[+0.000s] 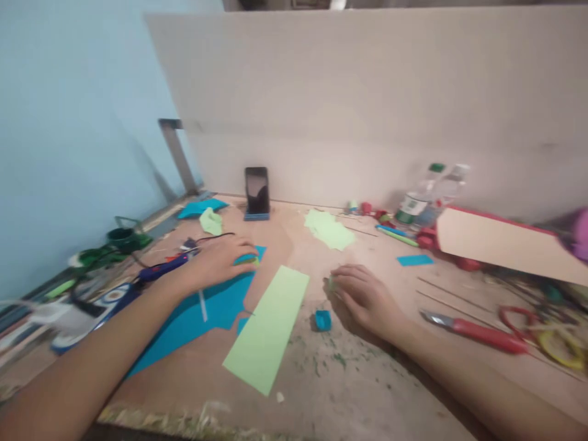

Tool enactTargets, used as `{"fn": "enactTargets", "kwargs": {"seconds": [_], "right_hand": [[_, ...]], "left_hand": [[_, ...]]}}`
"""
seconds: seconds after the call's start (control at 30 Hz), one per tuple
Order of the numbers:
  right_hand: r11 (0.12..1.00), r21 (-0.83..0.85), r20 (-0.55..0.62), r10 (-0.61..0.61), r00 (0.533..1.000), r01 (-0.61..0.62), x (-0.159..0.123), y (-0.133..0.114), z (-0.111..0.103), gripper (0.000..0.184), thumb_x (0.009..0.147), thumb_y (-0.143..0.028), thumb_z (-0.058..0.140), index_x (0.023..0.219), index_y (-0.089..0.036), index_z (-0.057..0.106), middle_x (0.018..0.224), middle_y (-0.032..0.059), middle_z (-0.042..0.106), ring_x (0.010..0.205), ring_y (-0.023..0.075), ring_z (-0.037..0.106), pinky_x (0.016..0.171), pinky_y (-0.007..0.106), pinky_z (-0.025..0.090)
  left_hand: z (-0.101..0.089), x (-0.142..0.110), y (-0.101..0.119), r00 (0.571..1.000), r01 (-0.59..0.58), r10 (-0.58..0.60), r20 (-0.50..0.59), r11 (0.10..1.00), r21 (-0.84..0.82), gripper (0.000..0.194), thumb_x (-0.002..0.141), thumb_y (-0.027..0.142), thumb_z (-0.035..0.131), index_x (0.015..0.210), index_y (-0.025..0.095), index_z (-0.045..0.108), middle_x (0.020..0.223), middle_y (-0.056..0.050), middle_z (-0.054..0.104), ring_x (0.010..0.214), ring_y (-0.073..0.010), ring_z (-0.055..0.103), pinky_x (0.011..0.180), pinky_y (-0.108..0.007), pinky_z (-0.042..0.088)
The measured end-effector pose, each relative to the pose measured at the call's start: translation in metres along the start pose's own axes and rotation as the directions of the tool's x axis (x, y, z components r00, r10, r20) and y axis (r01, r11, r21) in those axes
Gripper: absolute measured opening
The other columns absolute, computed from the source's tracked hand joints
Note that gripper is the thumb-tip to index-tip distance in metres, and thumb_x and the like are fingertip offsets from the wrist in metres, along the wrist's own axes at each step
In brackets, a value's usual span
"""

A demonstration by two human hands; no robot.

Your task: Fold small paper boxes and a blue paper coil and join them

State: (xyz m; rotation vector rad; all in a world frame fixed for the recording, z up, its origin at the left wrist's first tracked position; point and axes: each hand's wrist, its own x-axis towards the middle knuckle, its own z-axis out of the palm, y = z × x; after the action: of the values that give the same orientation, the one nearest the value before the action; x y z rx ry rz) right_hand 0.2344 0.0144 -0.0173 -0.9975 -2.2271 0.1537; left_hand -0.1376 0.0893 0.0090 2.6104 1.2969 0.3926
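Note:
My left hand [225, 260] lies over a large sheet of blue paper [197, 321], its fingers bent together around a small blue and yellow-green piece [248, 261] whose kind is unclear. The fingers of my right hand [365, 297] are curled above the board, pinching something small and greenish [329, 283], blurred and mostly covered. Between the hands lies a pale green paper strip [271, 331]. A small folded blue paper piece [323, 320] sits just left of the right hand.
A phone [257, 190] stands at the back. To the right are a red utility knife [478, 331], scissors [563, 346], thin sticks [450, 300] and bottles [416, 199]. Crumpled green paper [329, 229] lies behind. Left stands a glue gun [160, 268] among clutter.

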Motion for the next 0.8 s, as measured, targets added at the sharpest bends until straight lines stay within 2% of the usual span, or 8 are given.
{"fn": "enactTargets", "kwargs": {"seconds": [0.13, 0.27, 0.4, 0.53, 0.7, 0.8], "right_hand": [[1.0, 0.02, 0.022, 0.016, 1.0, -0.017, -0.001, -0.006, 0.002, 0.023, 0.098, -0.02, 0.056, 0.105, -0.022, 0.078, 0.113, 0.011, 0.082, 0.111, 0.0269, 0.073, 0.101, 0.046, 0.058], [0.994, -0.03, -0.017, 0.106, 0.994, -0.106, -0.003, 0.0, -0.002, 0.023, 0.098, -0.02, 0.057, 0.108, -0.022, 0.078, 0.117, 0.0114, 0.081, 0.111, 0.0263, 0.073, 0.101, 0.045, 0.058], [0.975, -0.08, -0.071, 0.202, 0.977, -0.208, -0.002, 0.016, -0.007, 0.021, 0.099, -0.021, 0.059, 0.101, -0.022, 0.08, 0.116, 0.0122, 0.081, 0.111, 0.028, 0.074, 0.1, 0.045, 0.058], [0.954, -0.135, -0.081, 0.257, 0.963, -0.266, -0.001, 0.026, -0.011, 0.022, 0.096, -0.018, 0.06, 0.099, -0.021, 0.082, 0.113, 0.0115, 0.082, 0.108, 0.0281, 0.074, 0.1, 0.044, 0.057], [0.952, -0.193, -0.027, 0.235, 0.972, -0.236, -0.001, 0.023, -0.009, 0.024, 0.096, -0.017, 0.058, 0.099, -0.021, 0.081, 0.114, 0.01, 0.082, 0.107, 0.0265, 0.074, 0.099, 0.04, 0.057], [0.964, -0.189, -0.005, 0.189, 0.982, -0.187, -0.001, 0.022, -0.006, 0.026, 0.097, -0.019, 0.055, 0.1, -0.02, 0.081, 0.114, 0.0104, 0.082, 0.108, 0.0265, 0.074, 0.1, 0.04, 0.055]], "left_hand": [[0.025, 0.001, -0.007, 0.997, -0.052, 0.048, 0.057, 0.997, 0.056, 0.055, 0.096, 0.064, 0.056, 0.134, 0.028, 0.074, 0.154, -0.011, 0.062, 0.138, -0.0379, 0.058, 0.119, -0.05, 0.041], [0.038, 0.0, -0.013, 0.996, -0.029, 0.023, 0.083, 0.998, 0.062, 0.062, 0.096, 0.069, 0.052, 0.145, 0.033, 0.067, 0.16, -0.007, 0.056, 0.142, -0.0396, 0.056, 0.119, -0.053, 0.04], [0.038, -0.001, -0.014, 0.997, -0.007, 0.002, 0.074, 0.997, 0.071, 0.063, 0.095, 0.071, 0.051, 0.144, 0.035, 0.068, 0.159, -0.005, 0.057, 0.141, -0.0402, 0.057, 0.117, -0.052, 0.044], [0.037, -0.001, -0.014, 0.998, -0.016, 0.009, 0.063, 0.994, 0.104, 0.063, 0.096, 0.068, 0.05, 0.143, 0.032, 0.069, 0.16, -0.007, 0.056, 0.145, -0.0392, 0.054, 0.12, -0.052, 0.041], [0.034, 0.001, -0.012, 0.999, 0.005, -0.01, 0.053, 0.995, 0.099, 0.064, 0.096, 0.066, 0.05, 0.144, 0.027, 0.067, 0.156, -0.011, 0.06, 0.144, -0.0389, 0.055, 0.12, -0.054, 0.04], [0.019, -0.002, -0.008, 0.997, 0.03, -0.038, 0.066, 0.993, 0.118, 0.061, 0.099, 0.061, 0.048, 0.145, 0.024, 0.066, 0.159, -0.013, 0.057, 0.145, -0.038, 0.054, 0.121, -0.053, 0.04]]}}
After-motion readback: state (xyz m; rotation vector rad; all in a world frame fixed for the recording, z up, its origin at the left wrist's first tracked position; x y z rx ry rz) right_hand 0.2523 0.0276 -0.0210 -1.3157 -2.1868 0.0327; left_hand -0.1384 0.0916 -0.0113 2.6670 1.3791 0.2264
